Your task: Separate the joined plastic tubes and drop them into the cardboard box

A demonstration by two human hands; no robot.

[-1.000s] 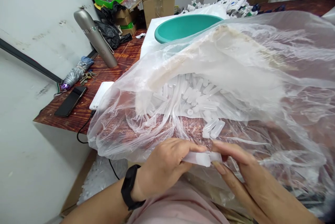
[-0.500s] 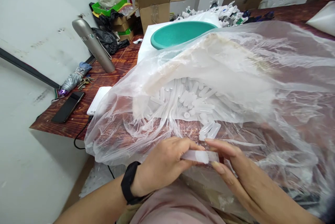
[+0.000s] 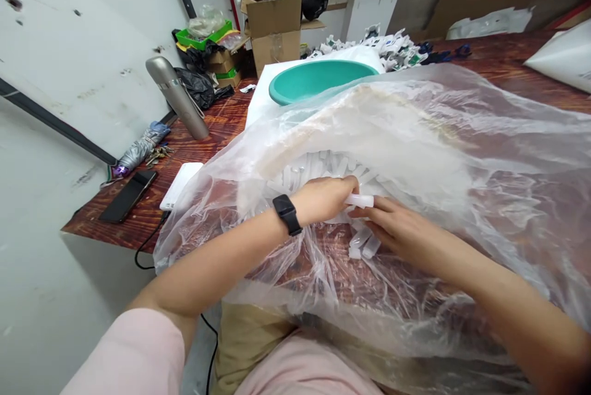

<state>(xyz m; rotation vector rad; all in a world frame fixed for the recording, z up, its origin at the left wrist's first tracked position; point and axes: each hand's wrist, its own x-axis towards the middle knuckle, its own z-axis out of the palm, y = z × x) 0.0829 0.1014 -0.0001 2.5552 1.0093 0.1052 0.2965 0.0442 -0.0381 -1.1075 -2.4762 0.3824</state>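
Note:
My left hand (image 3: pixel 325 198) is closed on a translucent white plastic tube (image 3: pixel 361 200), which points right from its fingers. My right hand (image 3: pixel 392 219) is close against the tube's right end. Its fingers are stretched out and apart, reaching left just under the tube; some fingertips are hidden. Both hands are over a heap of similar translucent tubes (image 3: pixel 295 176) lying in a large clear plastic bag (image 3: pixel 415 143). A few loose tubes (image 3: pixel 364 242) lie nearer me, below my right hand.
Behind the bag stands a green basin (image 3: pixel 281 90) on a white surface. To the left are a steel bottle (image 3: pixel 178 99), a phone (image 3: pixel 128 196), a white power bank (image 3: pixel 181 186), keys and a folded umbrella (image 3: pixel 143 146). Cardboard boxes (image 3: pixel 277 26) and several small white-and-green pieces (image 3: pixel 397 47) are at the back.
Both hands have moved forward, away from my body, to over the heap of tubes. The tube, earlier held between both hands near my lap, now sticks out from my left hand.

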